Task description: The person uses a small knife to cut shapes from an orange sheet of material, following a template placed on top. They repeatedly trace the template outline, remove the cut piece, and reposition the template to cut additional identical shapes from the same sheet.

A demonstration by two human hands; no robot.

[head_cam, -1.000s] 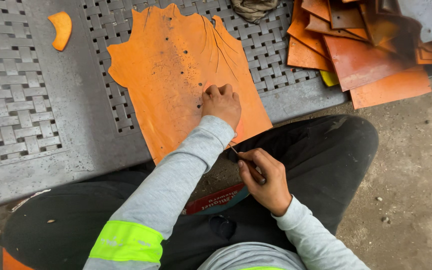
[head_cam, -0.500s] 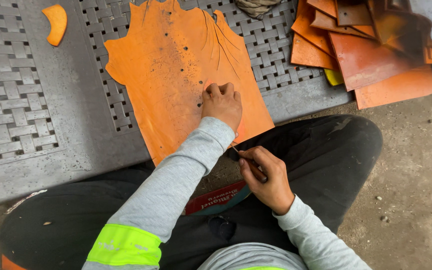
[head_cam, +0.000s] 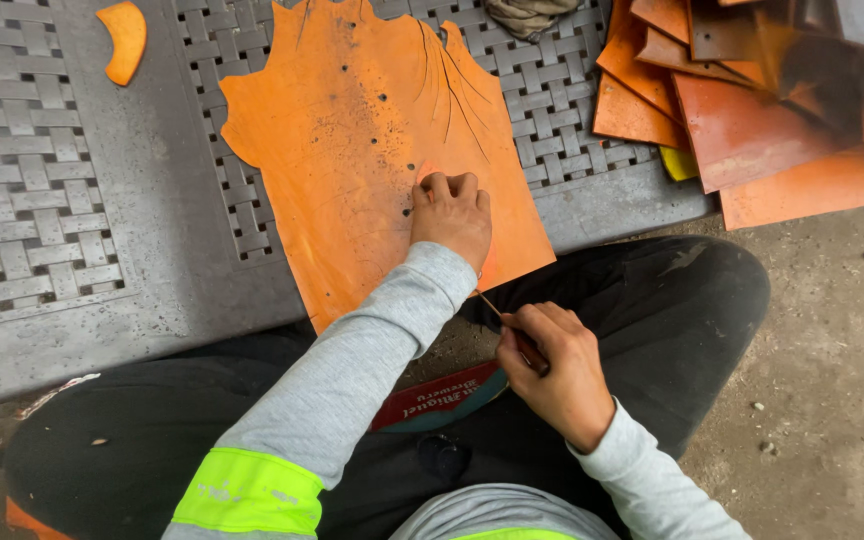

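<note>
The left hand (head_cam: 452, 212) lies knuckles up on the large orange sheet of leather with ragged edges (head_cam: 352, 140), its fingers curled under so the fingertips press the sheet down near its lower right part; it grips nothing, only holds the sheet flat. The right hand (head_cam: 550, 368) is closed in a fist around a thin dark-handled cutting tool (head_cam: 512, 330), whose narrow tip points up and to the left toward the lower edge of the leather, just beside the left wrist. Both arms wear grey long sleeves, and the left sleeve carries a bright yellow-green reflective band (head_cam: 249, 492) near the elbow. The leather sheet rests on the grey metal counter with woven lattice panels (head_cam: 152, 260), its lower corner hanging over the near edge above the person's lap. Several small dark holes dot the sheet, and long thin cuts run down from its upper right. The person sits with legs in black trousers (head_cam: 672, 300) folded close under the counter edge, and a red and teal flat object (head_cam: 442, 395) lies between the legs, partly hidden by the arms. At the upper left of the counter, well apart from the sheet, lies a small curved orange leather offcut (head_cam: 124, 38). At the upper right a stack of orange and reddish-brown cut leather pieces (head_cam: 752, 110) fans over the counter's edge, with a small yellow item (head_cam: 680, 162) showing beneath it. A crumpled greyish cloth (head_cam: 527, 14) sits at the top edge, and bare concrete floor (head_cam: 832, 350) fills the right side.
</note>
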